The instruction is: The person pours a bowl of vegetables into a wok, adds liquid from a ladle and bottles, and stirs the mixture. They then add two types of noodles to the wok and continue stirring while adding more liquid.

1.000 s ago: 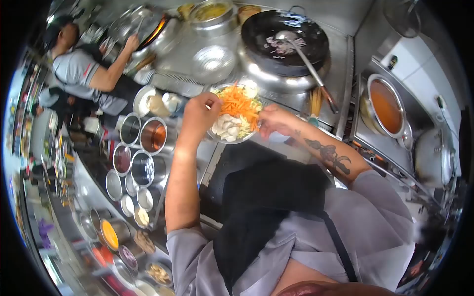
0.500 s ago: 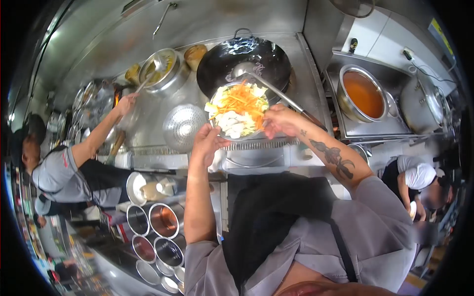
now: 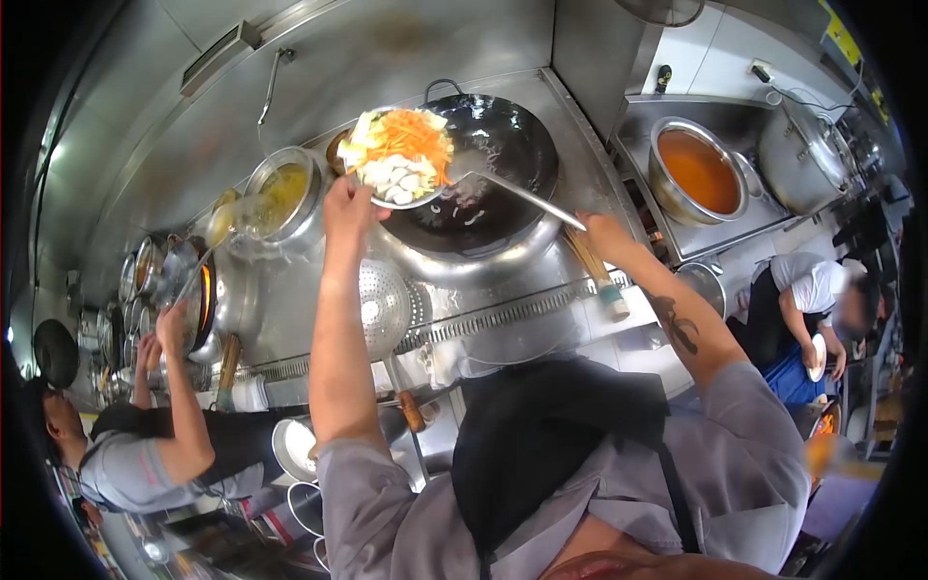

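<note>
My left hand (image 3: 350, 205) is closed on the near rim of a bowl (image 3: 418, 202) heaped with shredded carrot (image 3: 411, 135), pale leafy pieces and white slices. The bowl is above the left side of a black wok (image 3: 503, 135) and hides part of it. Shiny liquid and several small pieces show inside the wok. My right hand (image 3: 607, 238) is closed around the handle of a long metal ladle (image 3: 527, 200), which reaches into the wok. The ladle's head is mostly hidden behind the bowl.
A perforated strainer (image 3: 382, 307) and a bamboo brush (image 3: 597, 274) lie near the stove's front edge. At left, a co-worker (image 3: 174, 454) handles a ladle beside a pot of yellow liquid (image 3: 283, 198). A pot of orange liquid (image 3: 698, 169) stands at right; another person (image 3: 802, 290) is beyond.
My left hand has carried the bowl left and away from me. My right hand has let go of the bowl and taken hold of the ladle handle. The co-worker's ladle has left the pot.
</note>
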A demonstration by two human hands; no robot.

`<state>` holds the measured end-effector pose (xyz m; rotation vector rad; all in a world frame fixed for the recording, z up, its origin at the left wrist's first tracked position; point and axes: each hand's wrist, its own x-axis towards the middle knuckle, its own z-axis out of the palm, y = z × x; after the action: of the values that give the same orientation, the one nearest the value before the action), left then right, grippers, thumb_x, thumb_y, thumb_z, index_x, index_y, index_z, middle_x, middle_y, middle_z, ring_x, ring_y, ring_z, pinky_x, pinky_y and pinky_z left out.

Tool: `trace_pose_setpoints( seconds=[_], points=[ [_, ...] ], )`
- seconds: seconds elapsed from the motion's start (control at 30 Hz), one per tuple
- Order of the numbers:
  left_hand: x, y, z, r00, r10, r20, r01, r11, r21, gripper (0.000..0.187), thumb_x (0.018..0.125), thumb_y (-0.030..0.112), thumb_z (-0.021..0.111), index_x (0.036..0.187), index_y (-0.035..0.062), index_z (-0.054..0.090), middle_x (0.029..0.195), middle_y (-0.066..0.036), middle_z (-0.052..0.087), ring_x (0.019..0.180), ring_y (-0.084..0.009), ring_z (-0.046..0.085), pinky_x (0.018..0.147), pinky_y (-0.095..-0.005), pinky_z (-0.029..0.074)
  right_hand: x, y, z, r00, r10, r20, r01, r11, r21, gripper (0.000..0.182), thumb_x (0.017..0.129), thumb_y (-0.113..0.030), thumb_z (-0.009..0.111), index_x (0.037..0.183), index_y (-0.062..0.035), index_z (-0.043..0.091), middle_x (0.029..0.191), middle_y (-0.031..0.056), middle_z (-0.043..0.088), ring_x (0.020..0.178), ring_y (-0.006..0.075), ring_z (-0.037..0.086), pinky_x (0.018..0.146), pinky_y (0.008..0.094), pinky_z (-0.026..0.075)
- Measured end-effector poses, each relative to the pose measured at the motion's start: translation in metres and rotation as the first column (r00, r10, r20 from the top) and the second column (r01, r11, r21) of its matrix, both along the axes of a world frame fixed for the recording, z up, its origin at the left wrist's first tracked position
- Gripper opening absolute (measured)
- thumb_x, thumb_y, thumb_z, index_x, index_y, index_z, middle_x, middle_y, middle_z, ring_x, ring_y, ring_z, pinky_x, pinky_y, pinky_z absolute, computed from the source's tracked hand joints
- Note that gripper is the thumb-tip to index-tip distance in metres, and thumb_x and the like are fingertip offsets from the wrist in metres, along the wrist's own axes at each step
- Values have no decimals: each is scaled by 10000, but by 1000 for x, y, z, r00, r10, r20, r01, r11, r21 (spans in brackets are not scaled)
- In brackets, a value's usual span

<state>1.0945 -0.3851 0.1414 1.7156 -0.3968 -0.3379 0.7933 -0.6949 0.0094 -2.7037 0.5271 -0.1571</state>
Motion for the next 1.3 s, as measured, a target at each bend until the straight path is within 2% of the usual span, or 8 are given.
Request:
trace_pose_setpoints(
  seconds=[0.07, 0.13, 0.5, 0.57, 0.9, 0.97, 1.17, 1.3],
  points=[
    [18, -26, -7, 956, -33, 291, 6, 996, 92, 121, 839, 57, 542, 921, -28, 570, 844, -186, 647, 695, -347, 634, 629, -389, 529, -11, 15, 6, 982, 39, 186, -34, 999, -32, 292, 842, -128, 607, 1084, 25, 550, 791, 186, 639, 687, 340, 631, 669, 416, 512],
    [22, -46, -17, 651, -130, 748, -45, 977, 209, 109, 788, 5, 537, 870, -65, 524, 800, -277, 571, 769, -514, 542, 707, -493, 462, -21, 43, 55, 975, -200, -99, 219, 766, 605, 227, 868, -120, 594, 1038, 17, 532, 690, 105, 589, 523, 210, 566, 499, 351, 477],
    [29, -103, -35, 491, -72, 868, -271, 934, 231, 155, 811, -28, 520, 964, -53, 514, 1133, -343, 488, 919, -479, 556, 824, -501, 470, -51, 62, 117, 909, -397, -126, 47, -201, 978, 177, 933, -130, 557, 1083, -56, 498, 673, -26, 473, 455, 46, 414, 380, 237, 386],
    [7, -109, -37, 519, -400, 755, -226, 788, 573, 194, 831, -6, 516, 1016, -63, 525, 1223, -368, 448, 989, -481, 561, 845, -479, 495, -45, 62, 119, 931, -350, -102, 28, -210, 977, 191, 932, -141, 568, 1090, -53, 505, 679, -24, 479, 462, 48, 419, 383, 237, 391],
    [-24, -101, -73, 330, -21, 944, -343, 929, 141, 121, 801, -17, 524, 915, -56, 521, 1000, -374, 520, 856, -511, 554, 840, -484, 479, -56, 38, 121, 974, -224, -22, 19, -15, 1000, 206, 923, -113, 565, 1114, -56, 515, 668, -16, 474, 448, 64, 418, 383, 250, 372],
    [-21, -92, -83, 774, 139, 618, -310, 934, 178, 146, 789, -1, 547, 913, -71, 512, 869, -343, 544, 798, -525, 533, 853, -448, 486, -72, 30, 124, 982, -187, 26, -27, -4, 1000, 220, 925, -109, 562, 1133, -56, 513, 667, -15, 471, 446, 65, 419, 385, 248, 372],
    [-79, -75, -81, 940, 307, -149, -341, 819, -461, 87, 905, 42, 520, 956, -29, 514, 885, -122, 602, 739, -203, 649, 643, -300, 593, -110, -14, 100, 996, 11, 84, -76, -324, 943, 247, 915, -70, 561, 1158, -68, 516, 663, -8, 458, 433, 67, 417, 381, 236, 373],
    [-140, -55, -82, 931, 269, -248, -364, 744, -560, 104, 889, 25, 549, 861, -2, 452, 912, -189, 597, 762, -275, 648, 686, -371, 610, -105, -10, 83, 990, 141, 2, -2, -2, 1000, 247, 890, -82, 596, 1121, -70, 513, 627, -8, 440, 386, 65, 391, 339, 240, 347]
  ],
)
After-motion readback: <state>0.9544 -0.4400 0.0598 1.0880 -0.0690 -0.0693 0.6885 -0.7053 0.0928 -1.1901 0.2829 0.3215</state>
